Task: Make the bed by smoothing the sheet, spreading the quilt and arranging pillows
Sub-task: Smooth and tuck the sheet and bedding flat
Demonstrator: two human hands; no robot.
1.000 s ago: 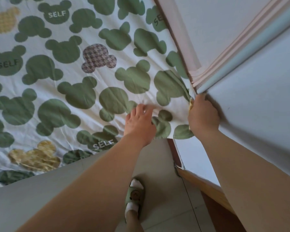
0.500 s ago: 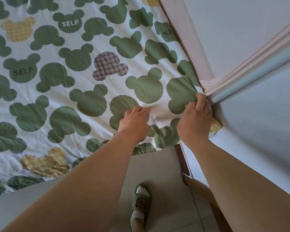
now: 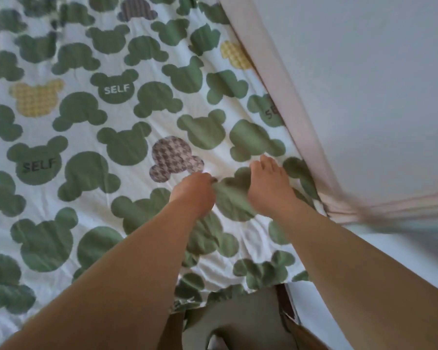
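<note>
- The sheet [image 3: 127, 59] is white, printed all over with green bear-head shapes. A few carry the word SELF, two are yellow-checked, and one is a brown-checked bear head [image 3: 173, 156].
- The sheet lies spread over the bed and fills the view to the left of, above and below the brown-checked bear head. It is fairly flat above that print and creased and rumpled below it, where its edge hangs over the near side of the bed.
- The left hand [image 3: 193, 191] sits just below and right of the brown-checked bear head, with its fingers curled down into the cloth and gripping a small fold of it.
- The right hand [image 3: 269, 184] lies further right of the same print. It rests palm down on a green shape, with its fingers straight and held close together.
- A pale pink fabric strip [image 3: 276, 79] runs diagonally along the sheet's far edge, to the right of the brown-checked bear head. It is blurred where it bends at the corner.
- Beyond the strip stands a plain pale wall [image 3: 364, 72].
- Well below the brown-checked bear head, past the sheet's edge, is grey floor [image 3: 240, 322], with a brown wooden edge [image 3: 305, 335] beside it.
</note>
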